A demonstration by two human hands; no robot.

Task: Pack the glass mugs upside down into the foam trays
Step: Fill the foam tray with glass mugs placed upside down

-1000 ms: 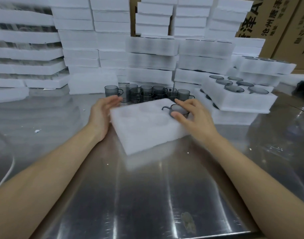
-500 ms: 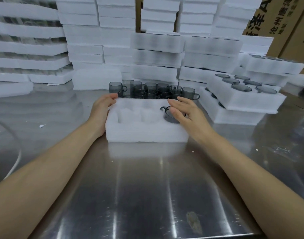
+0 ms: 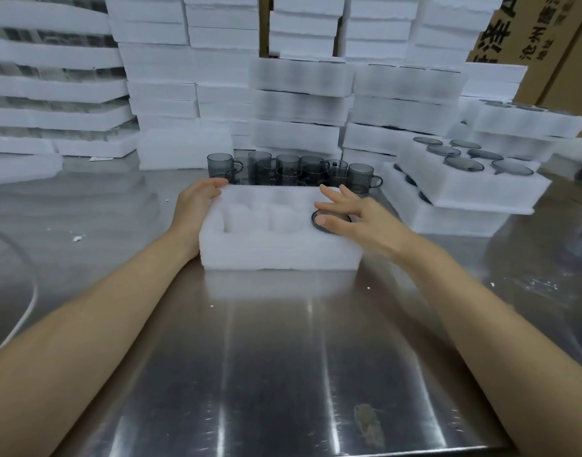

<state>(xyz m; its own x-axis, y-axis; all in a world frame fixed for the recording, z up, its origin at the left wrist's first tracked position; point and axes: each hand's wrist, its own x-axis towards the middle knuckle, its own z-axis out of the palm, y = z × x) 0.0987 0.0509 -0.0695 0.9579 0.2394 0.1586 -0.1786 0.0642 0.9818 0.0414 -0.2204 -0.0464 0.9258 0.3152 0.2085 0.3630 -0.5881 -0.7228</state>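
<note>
A white foam tray (image 3: 276, 252) lies flat on the steel table in front of me. One smoky glass mug (image 3: 319, 222) sits upside down in its right-hand pocket, base ring showing. My right hand (image 3: 352, 212) rests on that mug with fingers spread, palm over the base. My left hand (image 3: 197, 199) grips the tray's far left corner. Two other pockets to the left look hollow. Several upright grey mugs (image 3: 292, 169) stand in a row just behind the tray.
Stacked foam trays (image 3: 296, 103) wall off the back. At right, two stacked trays (image 3: 461, 192) hold upturned mugs. Cardboard boxes (image 3: 527, 34) stand at the far right. The steel table (image 3: 283, 357) stretches toward me; a curved white rim (image 3: 29, 291) shows at left.
The tray has been swung square and set flat on the table. The mug has sunk into its pocket, and my right hand now presses on top with fingers spread.
</note>
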